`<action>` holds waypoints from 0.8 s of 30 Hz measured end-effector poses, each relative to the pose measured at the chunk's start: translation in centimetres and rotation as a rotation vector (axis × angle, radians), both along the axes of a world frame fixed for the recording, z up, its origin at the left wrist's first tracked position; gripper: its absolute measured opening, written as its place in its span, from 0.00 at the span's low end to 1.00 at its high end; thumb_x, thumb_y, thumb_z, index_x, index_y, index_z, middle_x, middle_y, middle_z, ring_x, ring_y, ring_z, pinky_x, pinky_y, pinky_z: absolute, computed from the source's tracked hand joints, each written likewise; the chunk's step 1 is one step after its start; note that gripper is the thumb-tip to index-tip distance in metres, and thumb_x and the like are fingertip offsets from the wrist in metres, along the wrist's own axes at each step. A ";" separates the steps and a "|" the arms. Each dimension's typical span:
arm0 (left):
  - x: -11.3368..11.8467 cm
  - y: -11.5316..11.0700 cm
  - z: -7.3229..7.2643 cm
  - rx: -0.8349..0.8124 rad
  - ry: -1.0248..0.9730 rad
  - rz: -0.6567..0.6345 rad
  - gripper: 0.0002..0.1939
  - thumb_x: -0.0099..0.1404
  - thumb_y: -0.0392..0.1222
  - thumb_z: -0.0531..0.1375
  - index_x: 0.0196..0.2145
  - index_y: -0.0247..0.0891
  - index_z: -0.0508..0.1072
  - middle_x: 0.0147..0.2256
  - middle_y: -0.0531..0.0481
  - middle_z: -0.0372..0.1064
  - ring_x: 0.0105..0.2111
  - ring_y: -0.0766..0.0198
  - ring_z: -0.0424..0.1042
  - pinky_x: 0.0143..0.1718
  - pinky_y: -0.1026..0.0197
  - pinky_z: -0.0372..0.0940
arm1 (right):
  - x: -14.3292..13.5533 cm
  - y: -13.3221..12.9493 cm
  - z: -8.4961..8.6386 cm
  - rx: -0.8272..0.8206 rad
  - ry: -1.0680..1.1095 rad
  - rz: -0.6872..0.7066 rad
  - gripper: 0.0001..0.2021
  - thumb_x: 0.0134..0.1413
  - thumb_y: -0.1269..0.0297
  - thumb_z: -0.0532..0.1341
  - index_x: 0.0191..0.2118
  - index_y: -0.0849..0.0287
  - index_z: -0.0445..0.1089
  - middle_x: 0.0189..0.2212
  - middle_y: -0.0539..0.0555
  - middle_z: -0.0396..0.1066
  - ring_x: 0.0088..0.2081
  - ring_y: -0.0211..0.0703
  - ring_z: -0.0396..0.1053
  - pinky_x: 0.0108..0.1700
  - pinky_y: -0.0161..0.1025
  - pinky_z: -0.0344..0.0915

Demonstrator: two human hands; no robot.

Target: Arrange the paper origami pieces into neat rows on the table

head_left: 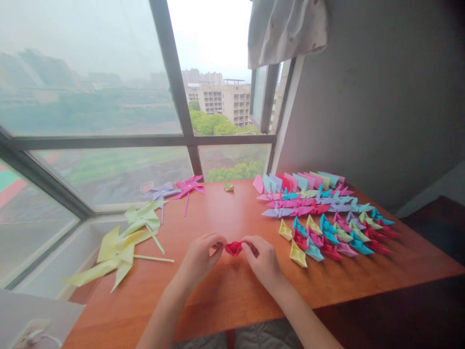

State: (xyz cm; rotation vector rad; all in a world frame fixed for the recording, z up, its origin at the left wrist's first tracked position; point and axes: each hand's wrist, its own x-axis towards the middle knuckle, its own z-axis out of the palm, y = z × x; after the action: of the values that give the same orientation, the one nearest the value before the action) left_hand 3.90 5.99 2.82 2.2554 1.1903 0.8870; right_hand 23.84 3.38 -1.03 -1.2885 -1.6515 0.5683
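A small red folded paper piece (pixel 234 249), shaped like a little boat, is held between both hands above the middle of the wooden table (pixel 218 295). My left hand (pixel 205 254) pinches its left end between thumb and fingers. On the opposite side, my right hand (pixel 262 258) grips the right end the same way. A small green folded paper piece (pixel 229 187) lies by itself near the table's back edge, beyond the hands.
Paper pinwheels, such as a yellow one (pixel 118 254) and a pink one (pixel 189 186), lie on the left. Several rows of folded paper boats (pixel 330 232) and other folded shapes (pixel 290 206) cover the right side. Windows (pixel 109 72) stand behind the table.
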 end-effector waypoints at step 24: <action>-2.2 0.5 -4.0 -0.008 -0.145 0.036 0.18 0.60 0.33 0.50 0.41 0.40 0.78 0.49 0.44 0.77 0.49 0.54 0.76 0.52 0.50 0.70 | 34.7 -10.2 0.6 -0.029 -0.421 -1.080 0.20 0.53 0.47 0.56 0.36 0.57 0.76 0.30 0.60 0.77 0.31 0.52 0.74 0.34 0.44 0.65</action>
State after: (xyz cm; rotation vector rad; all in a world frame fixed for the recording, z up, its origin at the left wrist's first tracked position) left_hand 1.66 6.46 -1.18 2.1299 1.1702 1.0388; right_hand 58.57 -6.86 -0.40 -2.1452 -0.9882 -0.3580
